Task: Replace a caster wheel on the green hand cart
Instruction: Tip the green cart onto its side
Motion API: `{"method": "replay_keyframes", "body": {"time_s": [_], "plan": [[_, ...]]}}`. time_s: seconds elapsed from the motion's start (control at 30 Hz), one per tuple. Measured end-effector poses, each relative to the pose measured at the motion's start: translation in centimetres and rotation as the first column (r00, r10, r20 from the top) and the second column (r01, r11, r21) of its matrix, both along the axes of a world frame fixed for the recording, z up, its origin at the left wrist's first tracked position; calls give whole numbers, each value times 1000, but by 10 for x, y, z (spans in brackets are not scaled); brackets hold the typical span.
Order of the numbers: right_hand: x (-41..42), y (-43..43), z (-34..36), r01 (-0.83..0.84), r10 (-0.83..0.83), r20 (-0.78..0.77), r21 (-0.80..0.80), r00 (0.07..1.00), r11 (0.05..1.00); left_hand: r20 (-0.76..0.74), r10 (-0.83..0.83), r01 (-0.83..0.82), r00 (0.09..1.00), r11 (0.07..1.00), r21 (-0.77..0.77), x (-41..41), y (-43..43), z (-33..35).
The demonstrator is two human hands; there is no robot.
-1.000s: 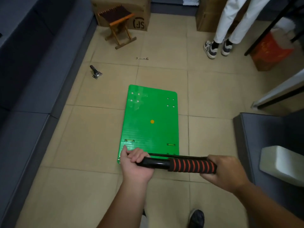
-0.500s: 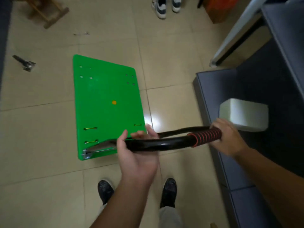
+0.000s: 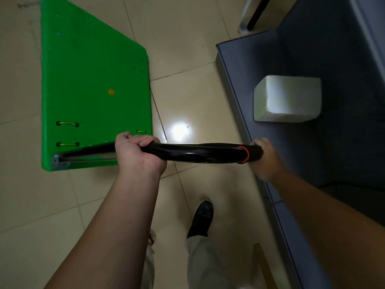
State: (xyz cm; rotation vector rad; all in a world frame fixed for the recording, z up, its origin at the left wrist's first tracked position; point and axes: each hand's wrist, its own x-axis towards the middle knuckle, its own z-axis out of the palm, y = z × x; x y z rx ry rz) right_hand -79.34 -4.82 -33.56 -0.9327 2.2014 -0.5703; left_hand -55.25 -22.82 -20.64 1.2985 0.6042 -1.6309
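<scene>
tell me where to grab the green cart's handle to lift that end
Probably on the black handle, one hand each side of its middle, coming from the near end with palms over the top, as the left hand and right hand grip it now. It is a round bar at the near end of the green deck.

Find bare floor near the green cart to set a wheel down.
Bare tile: between the green cart and the blue bench, and on the cart's near side, left of the forearm. Crowded: around the black handle, gripped by the left hand and right hand, with a shoe beneath; a white block sits on the bench.
</scene>
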Motion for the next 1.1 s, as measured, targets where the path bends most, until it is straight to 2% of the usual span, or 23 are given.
{"method": "replay_keyframes", "body": {"time_s": [0.2,0.3,0.37,0.43,0.47,0.57,0.63,0.73,0.87,1.0,1.1], "plan": [[64,35,-105,109,-135,149,173,979,979,191,-141,147,971,989,-18,8,4,-51],[91,30,-119,172,-219,167,258,961,951,262,-183,206,948,977,-63,8,0,-71],[110,24,-101,217,-222,163,50,961,975,282,-193,227,940,970,-93,7,-5,-81],[136,15,-65,271,-234,177,-227,956,935,296,-200,242,934,964,-110,6,-9,-88],[147,11,-48,267,-235,135,-324,962,908,306,-205,251,930,961,-118,5,-7,-90],[165,1,-13,47,-120,-127,-469,985,882,381,-240,298,893,949,-102,-2,12,-96],[164,3,-11,22,-103,-164,-433,981,901,407,-281,340,869,937,-79,-10,30,-104],[155,16,-30,126,-176,-149,-299,973,946,434,-319,390,843,917,-82,-19,51,-122],[151,36,-57,199,-197,29,-94,980,976,454,-426,501,782,864,-53,-15,76,-146],[186,47,-78,111,-113,156,21,981,994,542,-411,483,733,876,10,9,83,-170],[225,49,-99,63,-81,232,87,969,994,641,-403,485,653,873,55,40,81,-187]]}}
